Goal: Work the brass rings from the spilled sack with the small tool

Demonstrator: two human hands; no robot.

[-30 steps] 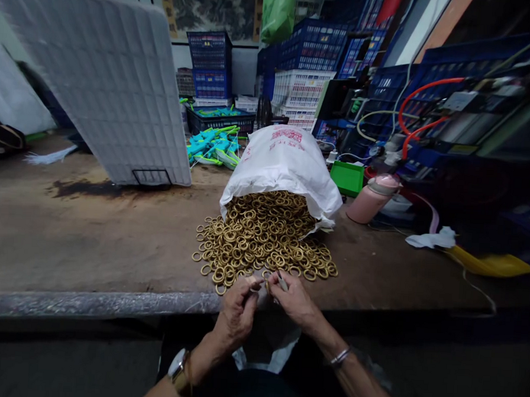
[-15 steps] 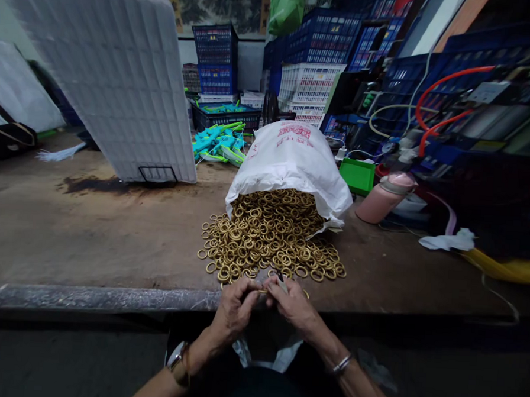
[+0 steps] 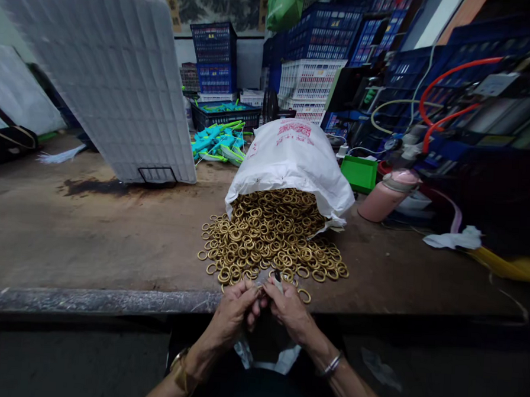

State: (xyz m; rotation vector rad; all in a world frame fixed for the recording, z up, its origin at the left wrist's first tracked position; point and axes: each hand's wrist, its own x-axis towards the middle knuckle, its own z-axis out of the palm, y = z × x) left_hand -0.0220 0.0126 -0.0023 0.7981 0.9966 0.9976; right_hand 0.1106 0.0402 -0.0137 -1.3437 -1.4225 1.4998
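A white sack (image 3: 294,158) lies on its side on the brown table (image 3: 89,237), spilling a heap of brass rings (image 3: 267,237) toward me. My left hand (image 3: 232,315) and my right hand (image 3: 288,309) meet at the table's front edge, just below the heap. Both have their fingers pinched together. The right hand grips a small dark tool (image 3: 278,278) whose tip sticks up above the fingers. The left hand pinches something small against it, probably a ring, too hidden to name. A single ring (image 3: 305,295) lies beside the right hand.
A white gridded panel (image 3: 106,77) leans at the back left. Teal parts (image 3: 217,142), a green tray (image 3: 359,172) and a pink bottle (image 3: 384,197) lie behind the sack. Blue and white crates (image 3: 312,53) stack at the back; machinery with red hoses (image 3: 448,89) fills the right.
My hands stay together at the table edge, shifting only slightly as the fingers work. The view has tilted a little. The sack and the rings have not moved.
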